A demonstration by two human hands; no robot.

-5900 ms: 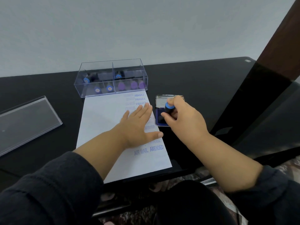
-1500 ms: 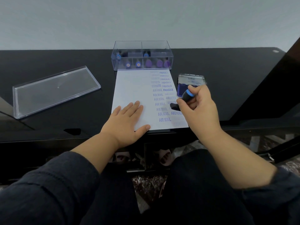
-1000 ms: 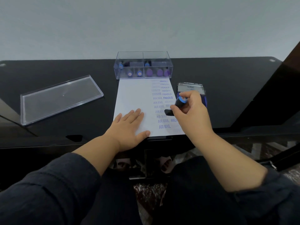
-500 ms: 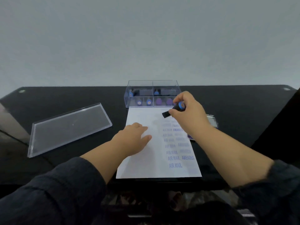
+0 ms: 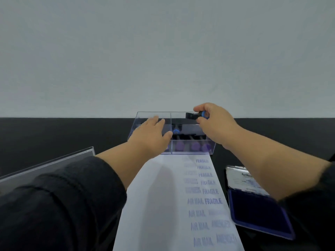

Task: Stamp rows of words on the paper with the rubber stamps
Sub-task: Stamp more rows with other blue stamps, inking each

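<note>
Both hands have left the paper and gone up to the clear box at the back of the table. Half a second ago the left hand lay flat on the page, and the right hand held the stamp just in front of the box.

Far left, a clear lid (image 5: 47, 165) lies on the black table (image 5: 54, 134), partly behind a dark sleeve.

Next comes the left hand (image 5: 151, 135). Its fingers are straight and loose, reaching over the left half of the clear box (image 5: 192, 151). It holds nothing. I cannot tell if it touches the box.

Inside the box lie more stamps. A blue-topped one (image 5: 175, 131) sits near the middle wall, and purple-topped ones (image 5: 194, 146) line the front right part.

Just in front of the box is the white paper (image 5: 163, 196). It has rows of blue words: FRAGILE, AIR MAIL and some faint ones too blurry to read.

Above the right half of the box, the right hand (image 5: 215, 122) pinches a black stamp with a blue ring (image 5: 194, 115). That stamp lies sideways in the air, its flat end pointing left.

Right of the paper sits the open ink pad (image 5: 259, 212), dark blue, with its shiny lid tipped back. The right arm crosses over it.
</note>
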